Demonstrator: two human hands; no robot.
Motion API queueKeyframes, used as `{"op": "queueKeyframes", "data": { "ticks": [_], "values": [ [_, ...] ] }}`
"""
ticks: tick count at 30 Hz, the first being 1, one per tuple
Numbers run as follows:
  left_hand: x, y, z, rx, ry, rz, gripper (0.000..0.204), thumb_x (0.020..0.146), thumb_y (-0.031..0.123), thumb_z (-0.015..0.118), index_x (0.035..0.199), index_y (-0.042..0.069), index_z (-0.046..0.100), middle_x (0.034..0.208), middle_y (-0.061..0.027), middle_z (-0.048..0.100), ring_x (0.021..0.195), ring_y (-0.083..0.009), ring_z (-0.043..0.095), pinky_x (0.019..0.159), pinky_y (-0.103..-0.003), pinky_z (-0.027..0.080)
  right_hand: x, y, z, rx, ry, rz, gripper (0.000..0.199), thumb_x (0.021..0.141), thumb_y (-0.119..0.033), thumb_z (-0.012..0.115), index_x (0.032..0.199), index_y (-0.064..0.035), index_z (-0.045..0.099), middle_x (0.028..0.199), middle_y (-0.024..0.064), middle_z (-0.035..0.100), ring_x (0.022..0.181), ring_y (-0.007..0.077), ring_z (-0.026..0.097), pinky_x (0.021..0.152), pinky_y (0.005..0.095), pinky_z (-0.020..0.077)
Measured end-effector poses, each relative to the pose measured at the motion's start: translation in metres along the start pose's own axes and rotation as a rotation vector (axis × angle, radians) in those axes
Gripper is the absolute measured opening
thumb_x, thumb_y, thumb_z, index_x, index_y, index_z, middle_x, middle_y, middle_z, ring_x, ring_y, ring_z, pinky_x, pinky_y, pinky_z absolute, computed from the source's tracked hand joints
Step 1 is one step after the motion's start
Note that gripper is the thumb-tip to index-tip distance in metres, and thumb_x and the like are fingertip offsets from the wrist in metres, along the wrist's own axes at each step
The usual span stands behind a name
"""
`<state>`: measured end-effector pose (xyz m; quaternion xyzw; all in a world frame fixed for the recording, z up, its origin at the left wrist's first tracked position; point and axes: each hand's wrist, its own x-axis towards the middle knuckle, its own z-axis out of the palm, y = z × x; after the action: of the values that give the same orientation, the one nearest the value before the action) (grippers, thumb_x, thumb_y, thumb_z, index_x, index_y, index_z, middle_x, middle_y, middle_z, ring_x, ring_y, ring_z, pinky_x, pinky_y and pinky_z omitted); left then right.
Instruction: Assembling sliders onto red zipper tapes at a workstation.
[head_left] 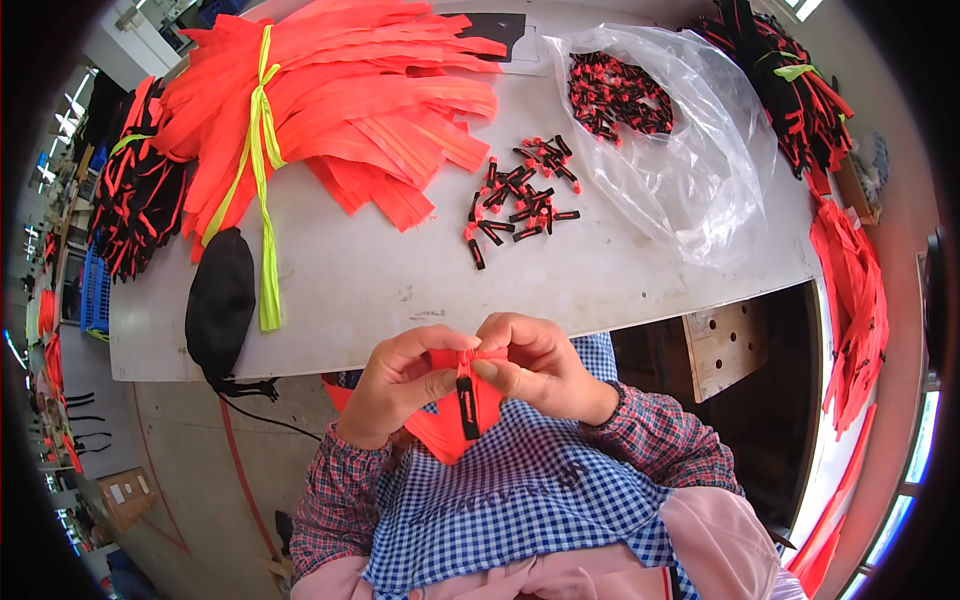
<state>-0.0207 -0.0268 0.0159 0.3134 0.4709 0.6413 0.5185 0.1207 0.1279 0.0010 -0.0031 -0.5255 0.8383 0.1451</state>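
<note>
Just beyond the near edge of the table, above my lap, both hands pinch one end of a bright orange zipper tape [450,440]. My left hand [400,385] grips it from the left between thumb and forefinger. From the right, my right hand [545,368] meets it, thumb and fingertips pressed together. A zipper slider with a black pull tab [467,408] hangs below the thumbs, against the orange tape. The fingertips partly hide where slider and tape meet. On the table ahead lies a loose heap of similar zipper sliders [520,195], black with orange-red ends.
A large bundle of orange zipper tapes [350,90], bound with a yellow-green tie [262,150], covers the back left. A clear plastic bag [700,190] holds more sliders. A black cloth pouch [222,300] lies at the left front edge. Black-and-orange bundles [140,190] stand at both sides.
</note>
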Motion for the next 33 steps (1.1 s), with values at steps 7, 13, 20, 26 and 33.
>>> {"op": "queueKeyframes", "data": {
  "ticks": [7, 13, 20, 26, 33],
  "values": [
    [0.003, 0.003, 0.01, 0.03, 0.124, 0.085, 0.033, 0.091, 0.001, 0.068, 0.123, 0.001, 0.06, 0.111, -0.006, 0.067, 0.101, -0.0121, 0.063, 0.09, -0.027, 0.052, -0.001, -0.007, 0.002, -0.059, 0.063, 0.082, 0.013, 0.1, -0.014, 0.061, 0.104, -0.0026, 0.06, 0.086, -0.0029, 0.062, 0.073, 0.0016, 0.056, 0.061, 0.0192, 0.0461],
    [0.002, 0.0, 0.002, -0.077, 0.121, -0.027, 0.03, 0.09, 0.002, 0.07, 0.119, 0.001, 0.063, 0.107, -0.0041, 0.068, 0.099, -0.011, 0.064, 0.088, -0.026, 0.052, -0.002, -0.007, -0.001, 0.056, 0.008, 0.237, 0.011, 0.102, -0.015, 0.059, 0.103, -0.0041, 0.06, 0.081, -0.004, 0.061, 0.066, 0.001, 0.054, 0.056, 0.0189, 0.0437],
    [0.005, 0.008, 0.011, -0.128, 0.159, -0.126, 0.027, 0.087, 0.004, 0.073, 0.112, 0.001, 0.066, 0.101, -0.0032, 0.07, 0.094, -0.0107, 0.065, 0.085, -0.024, 0.052, -0.002, -0.007, -0.009, 0.219, -0.07, 0.363, 0.006, 0.097, -0.011, 0.061, 0.094, -0.0059, 0.061, 0.092, -0.0027, 0.061, 0.077, 0.0041, 0.058, 0.066, 0.021, 0.0489],
    [0.005, 0.01, 0.007, 0.012, 0.068, -0.104, 0.029, 0.09, 0.0, 0.069, 0.118, 0.0, 0.067, 0.109, -0.0057, 0.07, 0.101, -0.0117, 0.065, 0.09, -0.025, 0.052, -0.002, 0.003, -0.009, 0.274, -0.052, 0.334, 0.007, 0.099, -0.009, 0.058, 0.092, -0.0076, 0.057, 0.078, -0.0064, 0.058, 0.066, 0.0002, 0.05, 0.056, 0.0185, 0.0398],
    [0.005, 0.02, 0.006, 0.273, 0.03, -0.07, 0.034, 0.089, 0.001, 0.07, 0.122, 0.001, 0.065, 0.107, -0.0053, 0.07, 0.099, -0.0107, 0.064, 0.088, -0.025, 0.052, -0.003, 0.001, -0.005, 0.287, 0.045, 0.289, 0.008, 0.098, -0.009, 0.06, 0.091, -0.0057, 0.058, 0.082, -0.0051, 0.059, 0.075, 0.0016, 0.053, 0.064, 0.0208, 0.0446]
  ]
}}
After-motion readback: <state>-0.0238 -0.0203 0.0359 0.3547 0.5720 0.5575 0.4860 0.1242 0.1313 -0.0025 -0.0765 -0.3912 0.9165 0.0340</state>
